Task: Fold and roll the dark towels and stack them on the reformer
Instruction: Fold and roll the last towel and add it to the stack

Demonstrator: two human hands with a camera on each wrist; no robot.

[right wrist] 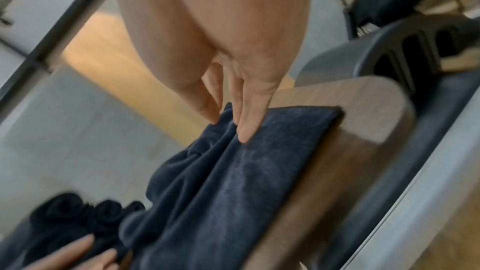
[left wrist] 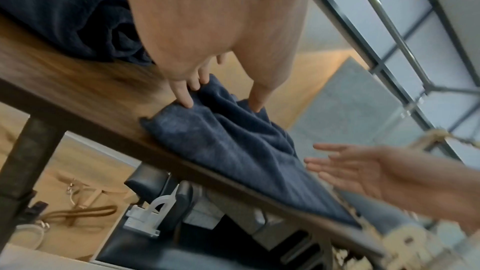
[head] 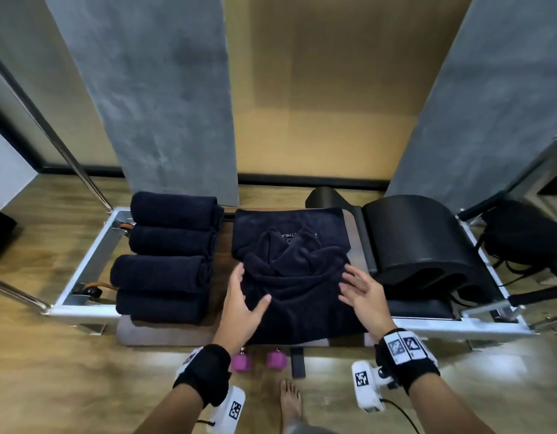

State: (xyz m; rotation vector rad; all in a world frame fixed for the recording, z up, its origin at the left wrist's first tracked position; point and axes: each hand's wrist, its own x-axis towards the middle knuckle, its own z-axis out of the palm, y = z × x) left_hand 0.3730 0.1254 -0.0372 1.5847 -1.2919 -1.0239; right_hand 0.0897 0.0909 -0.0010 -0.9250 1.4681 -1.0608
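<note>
Folding spot: rumpled dark towel lies on the reformer board.
Left hand: fingers spread — tips touching towel's left side.
Right hand: fingers spread, at towel's right side.
Rolled towels: four stacked just left.

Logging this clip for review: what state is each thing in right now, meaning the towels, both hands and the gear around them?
Rolled towels: four, rolled, side by side at the reformer's left end.
Unfolded towel: crumpled on the wooden board, near edge hanging over.
Left hand: open, fingers touching the towel.
Right hand: open, fingers touching the towel.
Black arc barrel: resting on the reformer, untouched.
Pink dumbbell: on the floor.
</note>
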